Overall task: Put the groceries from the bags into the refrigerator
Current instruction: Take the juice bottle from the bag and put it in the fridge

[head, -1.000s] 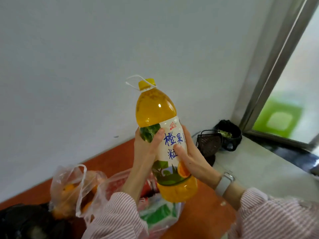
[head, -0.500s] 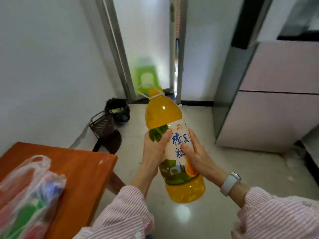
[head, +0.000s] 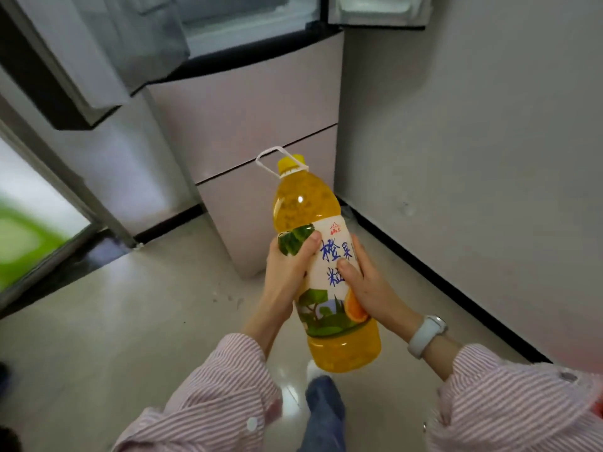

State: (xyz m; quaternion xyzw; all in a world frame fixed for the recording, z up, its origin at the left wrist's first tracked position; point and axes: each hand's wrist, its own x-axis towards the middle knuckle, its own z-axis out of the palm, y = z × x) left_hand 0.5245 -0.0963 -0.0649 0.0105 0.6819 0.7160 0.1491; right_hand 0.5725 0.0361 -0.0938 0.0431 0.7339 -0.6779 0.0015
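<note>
Together, left hand and right hand grip the tilted juice bottle.

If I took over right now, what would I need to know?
Left hand: grips the juice bottle at the label.
Right hand: grips the same bottle from the other side.
Bottle: upright, cap on, carried in front of the refrigerator.
Refrigerator: the upper doors are open, the lower drawers shut.
Done: bottle brought up to the refrigerator.
Left: set the bottle inside. No bags show in this view, so I cannot tell what else waits.
</note>
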